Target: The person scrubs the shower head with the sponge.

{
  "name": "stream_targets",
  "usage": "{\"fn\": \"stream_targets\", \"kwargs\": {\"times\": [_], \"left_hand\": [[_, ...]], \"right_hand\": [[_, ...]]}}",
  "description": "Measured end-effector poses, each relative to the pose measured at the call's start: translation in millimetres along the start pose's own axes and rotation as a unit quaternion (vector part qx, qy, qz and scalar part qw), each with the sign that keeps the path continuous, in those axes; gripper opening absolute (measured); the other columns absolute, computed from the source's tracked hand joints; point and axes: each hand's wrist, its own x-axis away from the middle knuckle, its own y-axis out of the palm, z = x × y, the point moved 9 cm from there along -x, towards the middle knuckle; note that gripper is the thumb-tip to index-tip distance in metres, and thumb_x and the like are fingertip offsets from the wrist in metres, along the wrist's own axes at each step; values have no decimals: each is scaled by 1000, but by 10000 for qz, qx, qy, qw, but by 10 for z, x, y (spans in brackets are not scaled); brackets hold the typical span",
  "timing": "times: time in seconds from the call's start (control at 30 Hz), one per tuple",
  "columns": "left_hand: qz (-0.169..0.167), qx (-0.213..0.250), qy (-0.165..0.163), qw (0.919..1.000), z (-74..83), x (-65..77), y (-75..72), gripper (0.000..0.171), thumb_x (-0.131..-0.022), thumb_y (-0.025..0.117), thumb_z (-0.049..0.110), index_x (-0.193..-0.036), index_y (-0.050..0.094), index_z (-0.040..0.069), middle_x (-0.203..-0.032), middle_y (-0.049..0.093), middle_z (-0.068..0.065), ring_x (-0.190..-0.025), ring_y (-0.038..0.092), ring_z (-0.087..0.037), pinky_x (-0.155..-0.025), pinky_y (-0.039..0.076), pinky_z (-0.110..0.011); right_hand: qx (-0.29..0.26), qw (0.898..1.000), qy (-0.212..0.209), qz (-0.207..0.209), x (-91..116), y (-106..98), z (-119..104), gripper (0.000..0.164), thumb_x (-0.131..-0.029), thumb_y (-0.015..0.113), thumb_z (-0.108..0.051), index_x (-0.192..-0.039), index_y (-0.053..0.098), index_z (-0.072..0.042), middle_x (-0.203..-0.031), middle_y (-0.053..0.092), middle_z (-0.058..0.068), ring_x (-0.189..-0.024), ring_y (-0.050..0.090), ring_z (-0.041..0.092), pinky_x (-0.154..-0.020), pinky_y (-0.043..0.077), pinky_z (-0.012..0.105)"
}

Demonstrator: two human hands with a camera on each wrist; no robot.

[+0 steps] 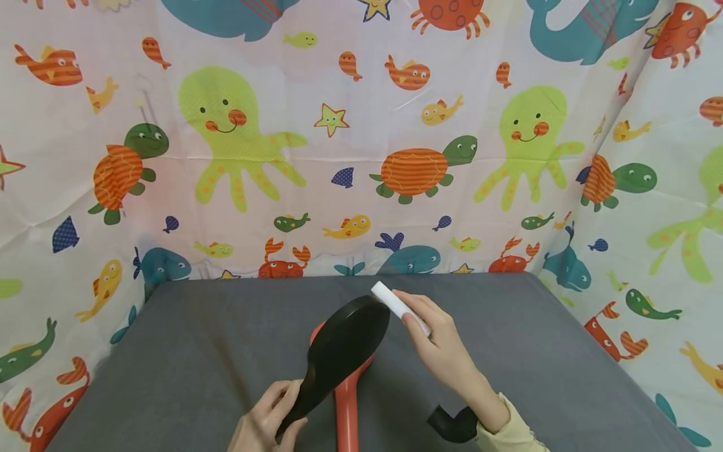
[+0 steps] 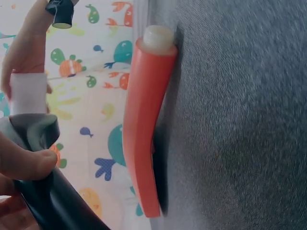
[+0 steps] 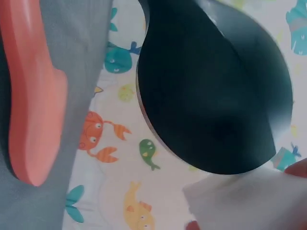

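A black hand-held shower head (image 1: pixel 350 336) is tilted up over the table, its handle gripped by my left hand (image 1: pixel 265 414). In the left wrist view, the thumb (image 2: pixel 36 163) lies across the black handle (image 2: pixel 62 201). My right hand (image 1: pixel 437 342) pinches a white block-shaped sponge (image 1: pixel 401 307) between thumb and fingers. The sponge (image 3: pixel 249 199) is right at the far rim of the black head (image 3: pixel 211 91). Below, a red hand-held shower head (image 1: pixel 347 408) lies on the table, partly hidden by the black one; its handle ends in a whitish plug (image 2: pixel 158 39).
The dark grey tabletop (image 1: pixel 186 364) spreads around both hands. Behind and beside it hangs a white cloth (image 1: pixel 350 150) printed with sea animals. A black device (image 1: pixel 452 424) sits at my right wrist, beside a pale yellow sleeve (image 1: pixel 514 430).
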Motion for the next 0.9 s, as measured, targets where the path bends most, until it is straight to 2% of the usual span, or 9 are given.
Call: {"fn": "stream_targets", "kwargs": {"times": [0.1, 0.17, 0.27, 0.37, 0.5, 0.57, 0.7, 0.8, 0.9], "left_hand": [[192, -107, 310, 9993, 4, 0, 9, 46, -97, 43, 37, -108, 62, -3, -96, 58, -10, -62, 51, -6, -50, 38, -9], [368, -250, 581, 9973, 17, 3, 14, 45, -98, 41, 35, -105, 63, -4, -90, 57, -11, -59, 49, -7, -48, 37, -10], [637, -481, 964, 9921, 40, 4, 26, 43, -99, 39, 30, -99, 62, -6, -83, 56, -12, -57, 50, -12, -48, 40, -14], [744, -770, 1094, 9882, 56, 5, 39, 43, -100, 37, 29, -96, 62, -7, -81, 55, -13, -59, 53, -16, -50, 44, -18], [644, -1220, 825, 9870, 57, 7, 39, 45, -100, 33, 32, -97, 63, -2, -82, 56, -9, -61, 55, -15, -47, 44, -17], [567, -1355, 655, 9870, 53, 6, 35, 46, -100, 32, 32, -98, 64, -1, -82, 56, -8, -61, 55, -15, -45, 43, -16], [457, -1480, 376, 9872, 48, 11, 21, 49, -100, 31, 36, -101, 65, 2, -85, 57, -7, -62, 55, -14, -42, 41, -13], [484, -1512, 303, 9869, 47, 18, 15, 49, -100, 31, 37, -101, 65, 3, -85, 57, -6, -62, 55, -12, -41, 40, -13], [592, -1501, 389, 9861, 48, 29, 21, 47, -100, 32, 36, -99, 66, 3, -84, 57, -7, -62, 54, -13, -41, 40, -14]], "right_hand": [[12, 9996, 265, -79, 18, 4, 59, 35, -93, 53, -5, -126, 57, -15, -110, 59, -6, -83, 53, 12, -62, 46, 25], [9, 9999, 135, -74, 13, 10, -11, 36, -93, 53, -4, -127, 57, -15, -113, 58, -4, -85, 53, 13, -61, 47, 26], [338, 9985, -433, -61, 16, 42, -238, 40, -91, 54, -4, -129, 55, -14, -124, 52, 1, -97, 50, 17, -61, 49, 28], [899, 9881, -1250, -69, 60, 113, -512, 39, -91, 52, -11, -130, 54, -13, -129, 48, 8, -109, 46, 22, -66, 51, 33], [1318, 9746, -1809, -26, 117, 168, -659, 38, -92, 47, -22, -128, 56, -12, -129, 48, 12, -112, 45, 26, -66, 51, 36], [1377, 9773, -1611, 64, 104, 145, -569, 38, -91, 49, -21, -127, 56, -13, -128, 49, 11, -109, 46, 24, -63, 51, 34], [1230, 9912, -487, 112, 49, 85, -145, 38, -88, 56, -12, -125, 58, -13, -118, 55, 5, -91, 52, 15, -56, 49, 26], [910, 9954, 285, -101, 43, 105, 149, 34, -90, 56, -9, -124, 59, -12, -107, 58, 2, -78, 51, 12, -54, 46, 23], [637, 9962, 545, -226, 44, 126, 237, 31, -93, 54, -10, -124, 59, -11, -101, 59, 1, -73, 51, 12, -53, 44, 23]]}}
